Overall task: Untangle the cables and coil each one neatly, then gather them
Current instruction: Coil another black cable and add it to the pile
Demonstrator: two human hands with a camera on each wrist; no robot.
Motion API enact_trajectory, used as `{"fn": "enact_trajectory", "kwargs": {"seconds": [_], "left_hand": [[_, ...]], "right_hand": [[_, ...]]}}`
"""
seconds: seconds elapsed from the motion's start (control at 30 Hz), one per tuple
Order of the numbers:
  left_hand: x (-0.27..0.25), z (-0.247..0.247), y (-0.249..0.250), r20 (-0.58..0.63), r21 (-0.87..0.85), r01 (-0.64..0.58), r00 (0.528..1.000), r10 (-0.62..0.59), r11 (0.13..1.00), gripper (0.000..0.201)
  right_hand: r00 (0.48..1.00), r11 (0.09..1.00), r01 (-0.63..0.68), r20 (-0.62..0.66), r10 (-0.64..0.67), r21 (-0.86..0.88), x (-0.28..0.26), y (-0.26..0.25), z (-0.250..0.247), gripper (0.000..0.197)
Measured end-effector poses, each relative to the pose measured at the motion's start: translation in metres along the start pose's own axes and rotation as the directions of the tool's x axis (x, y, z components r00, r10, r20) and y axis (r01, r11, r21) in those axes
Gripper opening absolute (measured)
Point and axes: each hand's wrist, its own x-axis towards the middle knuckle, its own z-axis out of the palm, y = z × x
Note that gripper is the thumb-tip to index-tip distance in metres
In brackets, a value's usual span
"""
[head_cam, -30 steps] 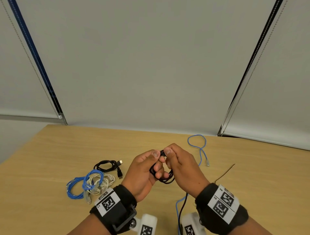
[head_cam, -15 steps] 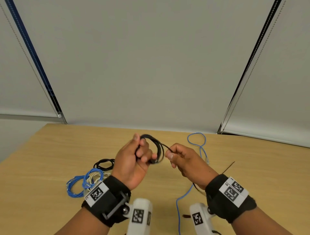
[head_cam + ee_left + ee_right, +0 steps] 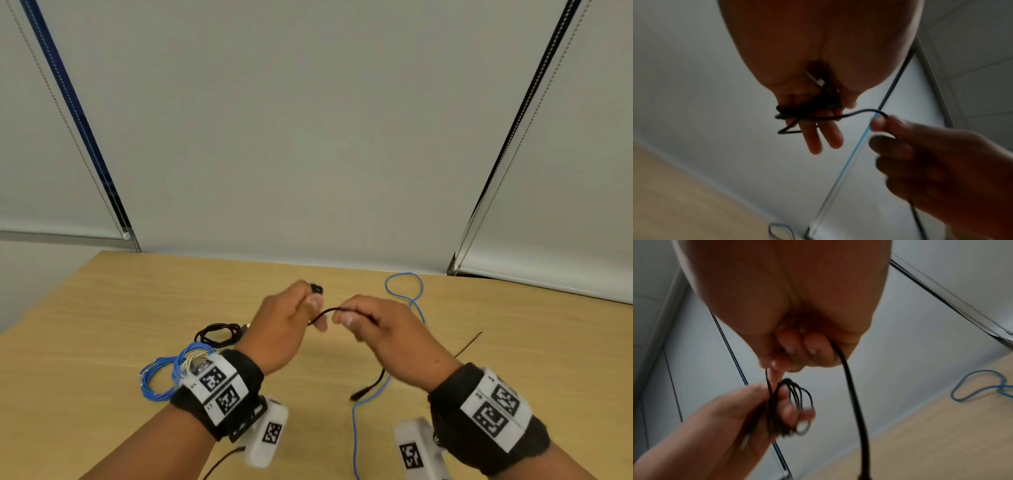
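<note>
Fingers of my left hand [image 3: 284, 329] carry the wound part of the black cable [image 3: 329, 311]: several loops run round them, and in the left wrist view two fingertips [image 3: 815, 142] stick out straight past the turns while the thumb closes against the bundle. From the right wrist view the same loops [image 3: 795, 404] stand side by side over those fingers, a little blurred. A metal plug end [image 3: 819, 82] lies tucked in the palm.

My right hand [image 3: 387, 329] is curled, thumb and forefinger pinching the cable just beside the left hand, so that a short arch of it bridges the gap between the two. Both hands are held above the table [image 3: 513, 359], close together but not touching. Behind the pinch the cable runs under my right palm and hangs down; its free end [image 3: 364, 392] reaches the tabletop near my right wrist, beside the loose blue cable [image 3: 404, 286]. That blue one lies uncoiled, with a loop near the far edge and a long tail running back toward me.

On the left of the table sit the finished coils: a black coil [image 3: 219, 334], a blue coil [image 3: 156, 382], and a second blue coil [image 3: 191, 354] with pale cable in it, partly hidden by my left wristband [image 3: 219, 387]. A thin dark wire [image 3: 469, 344] lies off to the right, apart from the rest.
</note>
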Motion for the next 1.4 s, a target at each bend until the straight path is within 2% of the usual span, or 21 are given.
{"fn": "enact_trajectory", "kwargs": {"seconds": [0.07,0.13,0.2,0.27,0.37,0.43,0.53,0.6,0.67,0.77,0.83,0.87,0.97,1.03,1.1,1.17,1.23,1.27,1.33,1.4], "left_hand": [[-0.011,0.012,0.006,0.135,-0.216,0.099,0.988,-0.071,0.971,0.038],[-0.015,0.021,0.015,0.229,-0.500,0.206,0.968,-0.101,0.841,0.044],[-0.015,0.027,0.024,0.245,-0.665,0.230,0.966,-0.083,0.711,0.033],[-0.014,0.029,0.029,0.223,-0.721,0.221,0.971,-0.082,0.657,0.024],[-0.012,0.028,0.025,0.179,-0.758,0.210,0.977,-0.114,0.618,0.022],[-0.010,0.027,0.021,0.149,-0.747,0.188,0.982,-0.115,0.638,0.023],[-0.010,0.026,0.017,0.142,-0.681,0.169,0.985,-0.098,0.713,0.022],[-0.011,0.022,0.015,0.184,-0.652,0.194,0.978,-0.095,0.733,0.021],[-0.015,0.018,0.014,0.252,-0.632,0.220,0.965,-0.071,0.743,0.026],[-0.020,0.012,0.014,0.321,-0.607,0.224,0.947,-0.023,0.763,0.038],[-0.022,0.012,0.014,0.318,-0.639,0.230,0.948,-0.020,0.734,0.046],[-0.023,0.013,0.013,0.314,-0.668,0.237,0.949,-0.021,0.706,0.046],[-0.025,0.019,0.013,0.323,-0.717,0.260,0.946,-0.022,0.646,0.030],[-0.026,0.023,0.013,0.267,-0.726,0.258,0.960,-0.084,0.637,0.021],[-0.023,0.026,0.011,0.147,-0.738,0.236,0.971,-0.190,0.632,0.019],[-0.019,0.026,0.006,0.030,-0.714,0.226,0.956,-0.293,0.662,0.021],[-0.017,0.026,0.001,-0.031,-0.680,0.242,0.934,-0.357,0.692,0.021],[-0.017,0.027,-0.001,-0.045,-0.671,0.248,0.927,-0.373,0.699,0.021],[-0.016,0.031,-0.001,-0.063,-0.669,0.247,0.921,-0.385,0.701,0.022],[-0.016,0.035,-0.001,-0.072,-0.686,0.227,0.924,-0.374,0.691,0.023]], "right_hand": [[0.996,1.000,0.005,-0.086,-0.004,0.007,0.007,0.000,-0.009,0.015],[0.992,0.992,-0.016,-0.123,0.032,0.124,0.009,0.002,-0.011,0.016],[0.987,0.950,-0.041,-0.136,0.087,0.310,0.007,0.002,-0.006,0.018],[0.979,0.917,-0.052,-0.162,0.125,0.396,0.004,0.001,0.002,0.022],[0.970,0.954,-0.051,-0.212,0.118,0.297,0.002,-0.002,0.016,0.026],[0.965,0.981,-0.051,-0.243,0.095,0.185,0.003,-0.004,0.022,0.025],[0.965,0.991,-0.053,-0.250,0.082,0.121,0.004,-0.005,0.024,0.025],[0.978,0.986,-0.077,-0.179,0.104,0.150,0.005,-0.003,0.021,0.027],[0.983,0.934,-0.161,-0.037,0.182,0.320,0.005,0.001,0.013,0.027],[0.947,0.719,-0.320,0.218,0.235,0.617,0.000,0.011,-0.005,0.017],[0.915,0.603,-0.402,0.324,0.240,0.689,-0.003,0.020,-0.011,0.016],[0.899,0.575,-0.437,0.353,0.259,0.692,-0.004,0.024,-0.011,0.016],[0.861,0.563,-0.507,0.405,0.307,0.653,-0.006,0.034,-0.005,0.012],[0.846,0.578,-0.533,0.389,0.364,0.618,-0.007,0.039,0.000,0.007],[0.844,0.626,-0.530,0.285,0.455,0.571,-0.007,0.042,0.003,0.012],[0.867,0.747,-0.469,0.082,0.492,0.472,-0.008,0.040,0.003,0.016],[0.904,0.875,-0.371,-0.094,0.417,0.312,-0.009,0.034,0.005,0.017],[0.927,0.926,-0.315,-0.142,0.348,0.209,-0.010,0.030,0.006,0.016],[0.966,0.974,-0.224,-0.144,0.216,-0.041,-0.012,0.020,0.013,0.012],[0.980,0.937,-0.193,-0.095,0.172,-0.293,-0.013,0.012,0.020,0.018]]}}
